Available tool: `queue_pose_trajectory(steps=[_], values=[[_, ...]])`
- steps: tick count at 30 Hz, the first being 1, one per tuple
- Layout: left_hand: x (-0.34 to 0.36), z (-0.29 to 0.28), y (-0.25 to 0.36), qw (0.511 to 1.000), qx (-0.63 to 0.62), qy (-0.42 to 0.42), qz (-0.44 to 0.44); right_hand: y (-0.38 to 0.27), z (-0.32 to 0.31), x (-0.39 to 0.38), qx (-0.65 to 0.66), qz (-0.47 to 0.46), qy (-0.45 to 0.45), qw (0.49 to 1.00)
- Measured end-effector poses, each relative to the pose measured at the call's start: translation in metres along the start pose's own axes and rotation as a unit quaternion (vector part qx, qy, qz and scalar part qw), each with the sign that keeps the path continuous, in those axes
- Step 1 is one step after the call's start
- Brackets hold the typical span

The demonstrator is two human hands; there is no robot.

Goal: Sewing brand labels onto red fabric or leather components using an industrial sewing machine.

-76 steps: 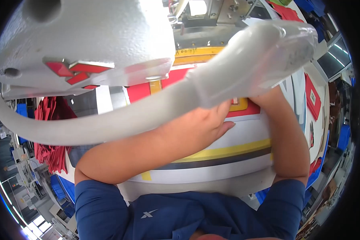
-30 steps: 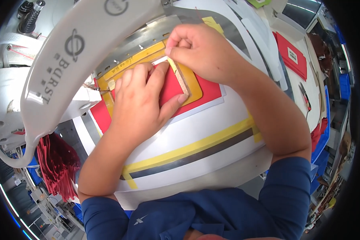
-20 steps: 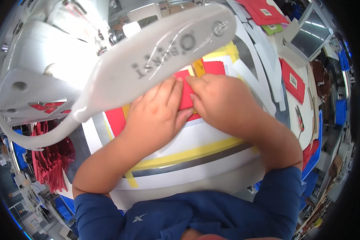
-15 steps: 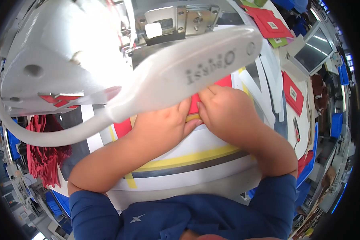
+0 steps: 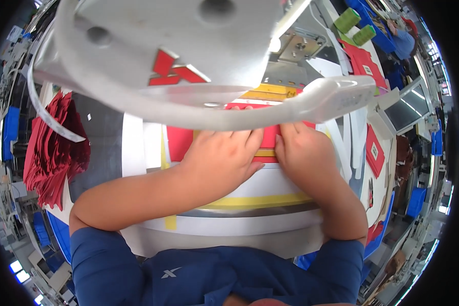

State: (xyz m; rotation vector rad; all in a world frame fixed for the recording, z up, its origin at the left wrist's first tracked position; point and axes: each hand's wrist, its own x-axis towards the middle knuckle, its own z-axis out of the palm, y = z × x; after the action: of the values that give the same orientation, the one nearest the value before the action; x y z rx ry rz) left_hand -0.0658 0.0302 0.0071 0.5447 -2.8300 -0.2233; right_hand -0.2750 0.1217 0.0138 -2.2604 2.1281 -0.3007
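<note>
Red fabric (image 5: 180, 145) lies in front of me on a white board (image 5: 262, 184), with a narrow yellow strip (image 5: 266, 152) across it. My left hand (image 5: 223, 153) rests palm down on the fabric, fingers stretched forward and thumb out to the side. To its right, my right hand (image 5: 307, 152) presses on the fabric's right part, its fingers reaching forward. A pale lamp on a bent arm (image 5: 209, 118) crosses the view and hides part of the fingers of both hands. Beyond it, a yellow ruler-like piece (image 5: 270, 93) shows past the fabric.
A large grey machine head (image 5: 137, 46) with a red emblem overhangs the work at the upper left. A stack of red fabric pieces (image 5: 56, 148) hangs at the left. On the right are white strips (image 5: 356, 140), more red pieces (image 5: 375, 152), a screen (image 5: 407, 109) and green thread cones (image 5: 348, 21).
The view has shifted, so the machine head and lamp sit differently in it. My hands have moved slightly apart, and the bunched fingers now lie flatter on the red fabric.
</note>
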Motion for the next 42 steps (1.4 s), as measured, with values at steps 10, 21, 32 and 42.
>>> queue_pose_trajectory(steps=[10, 21, 32, 42], values=[[-0.029, -0.004, -0.019, 1.0, 0.015, -0.02, 0.019, 0.005, 0.0, -0.006, -0.014, -0.013, 0.009, 1.0], [-0.027, -0.005, -0.025, 0.998, 0.04, -0.036, 0.019, -0.009, -0.011, -0.001, -0.04, 0.02, -0.024, 0.999], [-0.027, -0.003, -0.022, 0.999, 0.018, -0.046, 0.016, -0.007, -0.007, -0.002, -0.064, 0.01, -0.029, 0.997], [-0.023, -0.008, -0.025, 0.999, 0.006, -0.024, 0.033, 0.003, -0.004, -0.001, -0.019, -0.027, 0.014, 0.999]])
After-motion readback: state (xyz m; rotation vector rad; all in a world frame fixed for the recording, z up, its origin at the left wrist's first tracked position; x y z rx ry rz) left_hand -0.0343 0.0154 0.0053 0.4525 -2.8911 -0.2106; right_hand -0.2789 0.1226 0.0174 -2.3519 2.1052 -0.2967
